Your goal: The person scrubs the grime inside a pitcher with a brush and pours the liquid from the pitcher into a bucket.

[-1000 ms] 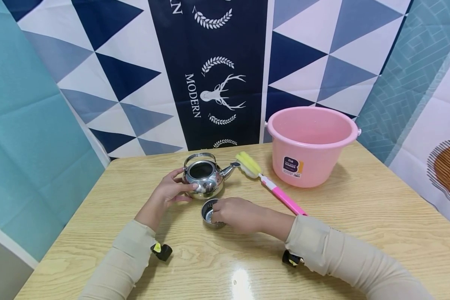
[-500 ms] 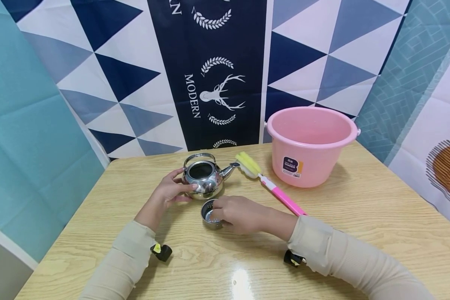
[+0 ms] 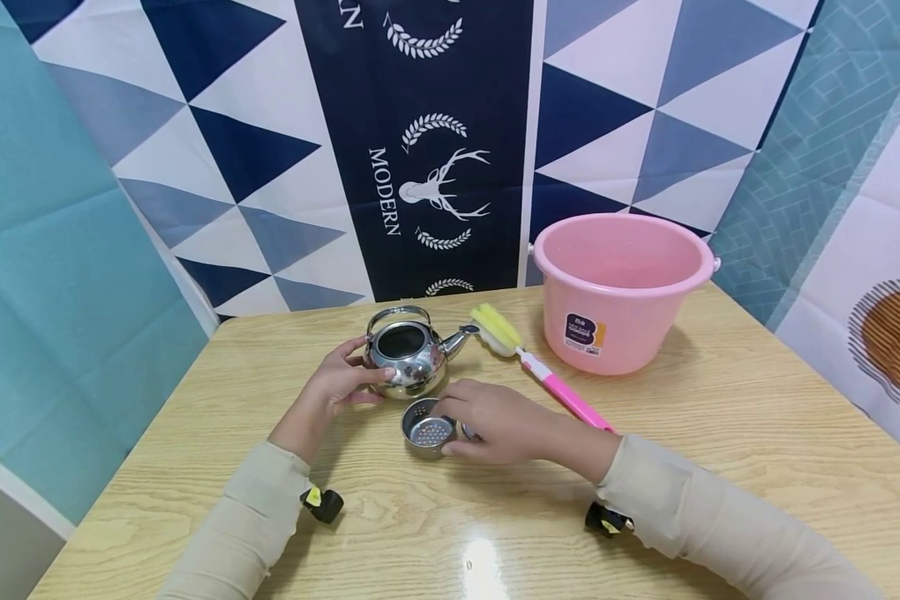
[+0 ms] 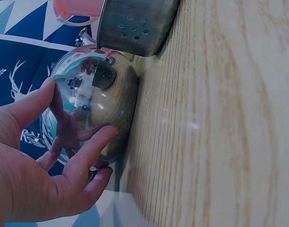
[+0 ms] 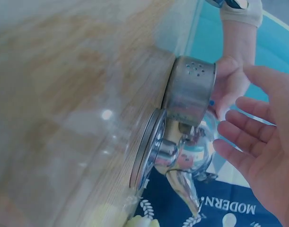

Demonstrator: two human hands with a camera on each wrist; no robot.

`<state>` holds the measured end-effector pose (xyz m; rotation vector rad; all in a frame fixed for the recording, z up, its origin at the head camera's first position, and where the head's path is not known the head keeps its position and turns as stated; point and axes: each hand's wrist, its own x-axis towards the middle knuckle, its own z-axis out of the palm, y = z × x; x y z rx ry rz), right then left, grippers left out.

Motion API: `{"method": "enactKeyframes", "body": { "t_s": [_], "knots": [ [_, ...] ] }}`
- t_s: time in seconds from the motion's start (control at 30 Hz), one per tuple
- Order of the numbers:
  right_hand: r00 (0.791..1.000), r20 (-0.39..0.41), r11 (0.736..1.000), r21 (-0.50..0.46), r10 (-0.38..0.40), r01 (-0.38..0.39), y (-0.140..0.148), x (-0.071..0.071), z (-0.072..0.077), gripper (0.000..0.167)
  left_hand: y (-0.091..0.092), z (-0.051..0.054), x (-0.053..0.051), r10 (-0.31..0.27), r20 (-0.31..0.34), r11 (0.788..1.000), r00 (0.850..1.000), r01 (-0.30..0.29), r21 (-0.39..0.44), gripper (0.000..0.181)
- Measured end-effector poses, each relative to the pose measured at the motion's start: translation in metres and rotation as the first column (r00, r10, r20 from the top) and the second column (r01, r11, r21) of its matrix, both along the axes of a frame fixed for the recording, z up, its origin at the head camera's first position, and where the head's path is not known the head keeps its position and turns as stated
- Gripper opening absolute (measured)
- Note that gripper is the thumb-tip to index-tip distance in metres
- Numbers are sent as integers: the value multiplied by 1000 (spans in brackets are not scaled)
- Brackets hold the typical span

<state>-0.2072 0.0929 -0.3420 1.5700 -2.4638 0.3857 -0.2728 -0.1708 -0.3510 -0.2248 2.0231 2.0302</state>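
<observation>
A shiny steel teapot (image 3: 412, 367), its top uncovered, stands on the table with its handle up and spout to the right. My left hand (image 3: 345, 375) holds its left side, thumb on the front of the body and fingers around the back. In front of it sits a metal tea strainer (image 3: 429, 433), upright, with a perforated bottom and side holes. My right hand (image 3: 498, 421) hovers at the strainer's right side; in the right wrist view its loosely bent fingers (image 5: 239, 135) hold nothing. Mostly hidden under that hand in the head view, a round metal lid (image 5: 149, 149) lies beside the strainer.
Right of the teapot lies a brush (image 3: 562, 396) with a yellow-and-white sponge head and pink handle. Behind it stands a large pink bucket (image 3: 607, 325). Patterned cloth (image 3: 450, 125) rises behind the wooden table (image 3: 390, 517).
My right hand has come out of the strainer, shifted right and loosened its fingers, uncovering the perforated bottom. The left hand and teapot have stayed put.
</observation>
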Motion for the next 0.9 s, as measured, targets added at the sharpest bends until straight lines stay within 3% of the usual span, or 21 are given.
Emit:
{"method": "enactKeyframes", "body": {
  "t_s": [0.17, 0.37, 0.6, 0.73, 0.9],
  "knots": [
    [998, -30, 998, -30, -47, 47, 10, 0, 2, 39, 0, 0, -1, 1, 2, 1000, 1000, -1, -1, 88],
    [981, -144, 989, -90, -126, 114, 24, -5, 1, 28, 1, 0, 1, -9, 1, 1000, 1000, 9, 11, 88],
    [925, -232, 939, -240, -301, 245, 41, -10, -3, 21, 2, 0, 0, -2, 1, 1000, 1000, 2, 10, 87],
    [891, -230, 915, -208, -390, 347, 51, -11, -5, 21, 1, -1, -2, 3, 3, 1000, 1000, -3, 1, 87],
    [865, -187, 884, -126, -466, 449, 62, -14, -3, 24, 0, -3, -3, 5, 2, 1000, 1000, -5, -4, 87]
  ]
}}
